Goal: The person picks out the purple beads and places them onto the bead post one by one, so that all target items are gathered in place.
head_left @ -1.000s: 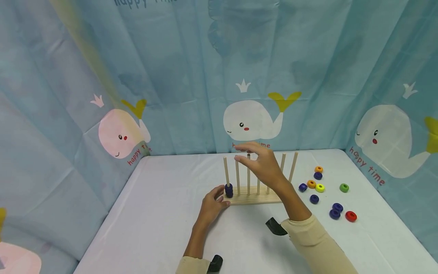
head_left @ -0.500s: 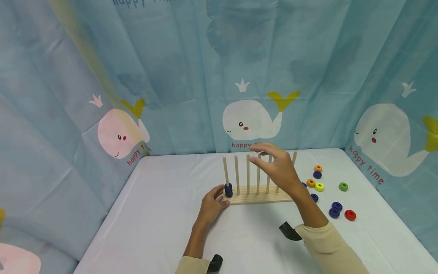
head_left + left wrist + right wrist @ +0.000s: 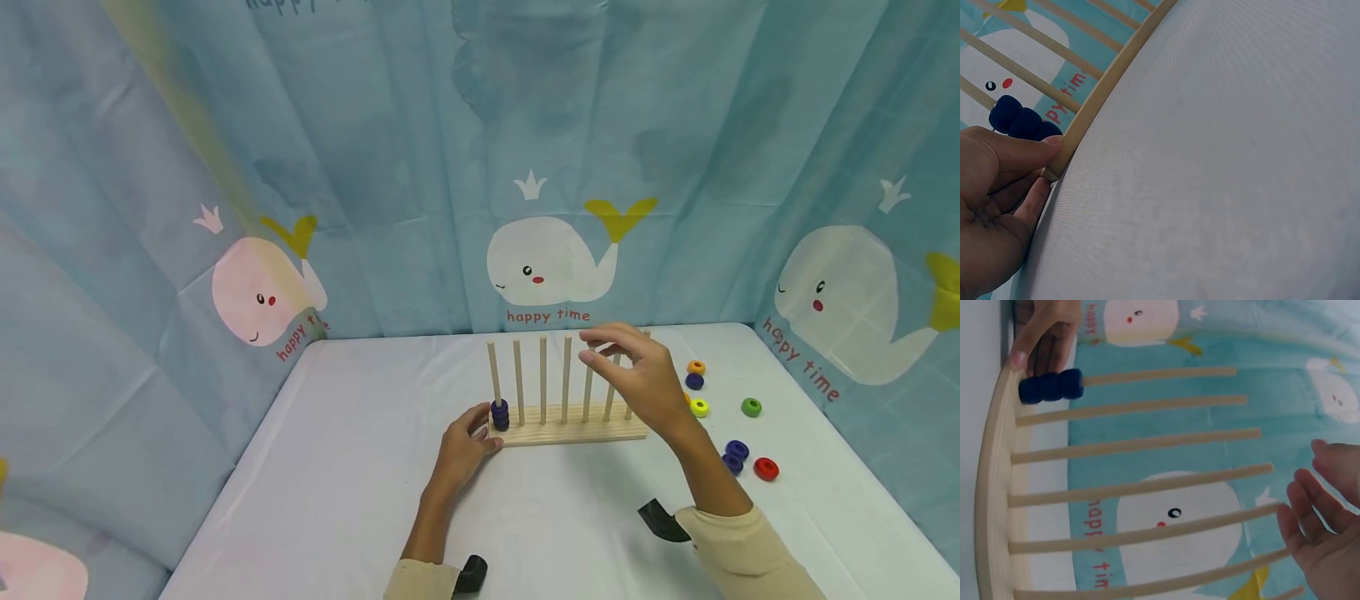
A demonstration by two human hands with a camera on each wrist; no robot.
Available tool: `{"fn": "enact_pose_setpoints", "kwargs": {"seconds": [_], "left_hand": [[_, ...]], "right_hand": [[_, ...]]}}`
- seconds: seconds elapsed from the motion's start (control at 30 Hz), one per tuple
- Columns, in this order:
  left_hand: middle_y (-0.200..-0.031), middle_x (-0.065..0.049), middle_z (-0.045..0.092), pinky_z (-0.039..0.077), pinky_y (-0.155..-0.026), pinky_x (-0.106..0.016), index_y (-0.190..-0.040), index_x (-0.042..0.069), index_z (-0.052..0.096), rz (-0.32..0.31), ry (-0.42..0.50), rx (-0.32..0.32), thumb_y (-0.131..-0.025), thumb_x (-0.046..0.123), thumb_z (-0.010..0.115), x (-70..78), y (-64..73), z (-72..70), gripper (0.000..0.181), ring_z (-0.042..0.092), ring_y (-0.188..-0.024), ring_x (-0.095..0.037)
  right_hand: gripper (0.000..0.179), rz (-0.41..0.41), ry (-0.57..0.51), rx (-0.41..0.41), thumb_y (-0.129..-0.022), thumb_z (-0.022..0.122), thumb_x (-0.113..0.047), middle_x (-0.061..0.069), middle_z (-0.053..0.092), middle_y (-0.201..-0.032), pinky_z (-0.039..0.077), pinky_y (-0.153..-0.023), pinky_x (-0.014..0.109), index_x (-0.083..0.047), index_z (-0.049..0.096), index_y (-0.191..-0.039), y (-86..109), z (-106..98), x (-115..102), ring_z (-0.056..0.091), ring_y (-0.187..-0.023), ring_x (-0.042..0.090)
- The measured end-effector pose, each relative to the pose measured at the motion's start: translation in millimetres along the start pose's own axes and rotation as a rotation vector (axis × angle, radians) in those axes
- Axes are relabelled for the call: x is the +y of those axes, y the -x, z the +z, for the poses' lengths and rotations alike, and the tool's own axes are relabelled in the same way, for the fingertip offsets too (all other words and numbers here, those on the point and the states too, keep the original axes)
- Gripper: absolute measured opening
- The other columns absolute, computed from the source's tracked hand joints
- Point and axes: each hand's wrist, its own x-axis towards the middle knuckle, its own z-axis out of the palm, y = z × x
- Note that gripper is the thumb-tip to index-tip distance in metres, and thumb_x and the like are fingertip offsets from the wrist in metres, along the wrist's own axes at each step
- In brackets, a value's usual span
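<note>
A wooden peg stand (image 3: 573,434) with several upright pegs stands on the white table. Three dark blue beads (image 3: 1052,386) are stacked at the bottom of its leftmost peg. My left hand (image 3: 459,450) grips the left end of the base; in the left wrist view the thumb lies on the edge of the wood (image 3: 1107,85). Above the right part of the stand hovers my right hand (image 3: 639,377), its fingers loosely bent and nothing between them. The right wrist view has this hand (image 3: 1332,540) close to the peg tips. It hides parts of the right-hand pegs in the head view.
Loose beads lie right of the stand: an orange bead (image 3: 696,367), a yellow bead (image 3: 699,407), a green bead (image 3: 752,407), a red bead (image 3: 766,469) and blue beads (image 3: 737,450). Behind the table hangs a whale-print curtain (image 3: 420,250).
My right hand has moved right along the pegs, from above the left pegs to above the right ones, and now covers some loose beads. The left hand stays on the base.
</note>
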Motion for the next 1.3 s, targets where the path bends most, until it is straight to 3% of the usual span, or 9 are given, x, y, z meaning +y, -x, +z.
{"fn": "enact_pose_setpoints", "kwargs": {"seconds": [0.23, 0.5, 0.8, 0.97, 1.3], "left_hand": [[-0.154, -0.022, 0.056, 0.052, -0.115, -0.026, -0.152, -0.001, 0.053, -0.008, -0.016, 0.007, -0.089, -0.003, 0.079, -3.6, -2.3, 1.3, 0.068, 0.052, -0.146, -0.037], [-0.154, -0.021, 0.056, 0.052, -0.115, -0.027, -0.152, 0.0, 0.053, -0.001, -0.016, 0.004, -0.089, -0.001, 0.079, -1.9, -1.5, 1.0, 0.068, 0.052, -0.146, -0.037], [-0.153, -0.022, 0.056, 0.052, -0.115, -0.026, -0.152, -0.001, 0.053, -0.008, -0.004, 0.005, -0.089, -0.003, 0.079, -0.9, -1.1, 0.9, 0.069, 0.053, -0.145, -0.037], [-0.153, -0.023, 0.056, 0.052, -0.115, -0.027, -0.152, -0.001, 0.053, -0.005, -0.009, 0.007, -0.089, -0.002, 0.079, -0.3, -0.6, 0.9, 0.068, 0.053, -0.145, -0.038], [-0.153, -0.024, 0.056, 0.052, -0.116, -0.031, -0.151, -0.002, 0.053, 0.007, -0.004, 0.001, -0.088, -0.003, 0.08, -3.6, -1.5, 0.6, 0.068, 0.053, -0.145, -0.039]], "right_hand": [[0.029, 0.034, -0.008, 0.002, -0.098, 0.076, -0.007, 0.004, 0.074, -0.12, 0.055, -0.089, 0.009, -0.008, 0.076, -0.126, 12.3, -15, 12, 0.065, -0.105, 0.007], [0.029, 0.041, 0.058, 0.015, -0.098, 0.075, -0.005, 0.009, 0.074, -0.118, 0.053, -0.097, 0.005, -0.006, 0.075, -0.127, 25.4, -32, 27, 0.065, -0.106, 0.001], [0.03, 0.138, 0.116, -0.002, -0.101, 0.073, -0.012, 0.005, 0.073, -0.119, 0.05, -0.096, 0.003, -0.009, 0.073, -0.131, 50.2, -52, 57, 0.063, -0.108, -0.003], [0.032, 0.156, 0.149, -0.015, -0.101, 0.073, -0.012, 0.009, 0.073, -0.119, 0.05, -0.091, 0.0, -0.006, 0.072, -0.132, 61.5, -65, 72, 0.062, -0.105, -0.008], [0.035, 0.284, 0.244, -0.029, -0.103, 0.073, -0.023, 0.015, 0.074, -0.121, 0.049, -0.085, -0.003, -0.005, 0.07, -0.132, 88.3, -92, 94, 0.057, -0.101, -0.019]]}}
